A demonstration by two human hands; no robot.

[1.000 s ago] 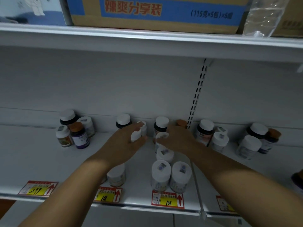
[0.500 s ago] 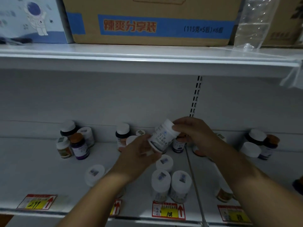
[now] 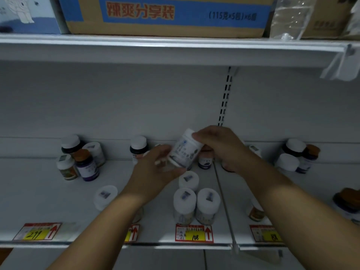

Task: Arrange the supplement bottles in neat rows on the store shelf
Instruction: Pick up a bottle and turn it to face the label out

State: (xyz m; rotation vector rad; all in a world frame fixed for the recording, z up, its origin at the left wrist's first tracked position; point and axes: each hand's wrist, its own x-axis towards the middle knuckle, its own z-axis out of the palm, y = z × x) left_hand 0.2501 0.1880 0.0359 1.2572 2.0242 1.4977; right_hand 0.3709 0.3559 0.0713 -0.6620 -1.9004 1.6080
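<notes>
Head view: both hands' fingers [image 3: 200, 136] grasp white bottle [image 3: 185, 151], tilted, cap up-right.

Bottle [image 3: 256, 211] behind right forearm [image 3: 292, 207] — mostly hidden, label unreadable.

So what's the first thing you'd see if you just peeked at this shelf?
A white bottle held tilted in the air, mid-shelf, the left hand at its base and the right hand at its cap. Next, the big cardboard box with red letters on blue, on the shelf above. Below, a yellow 108 price tag.
</notes>
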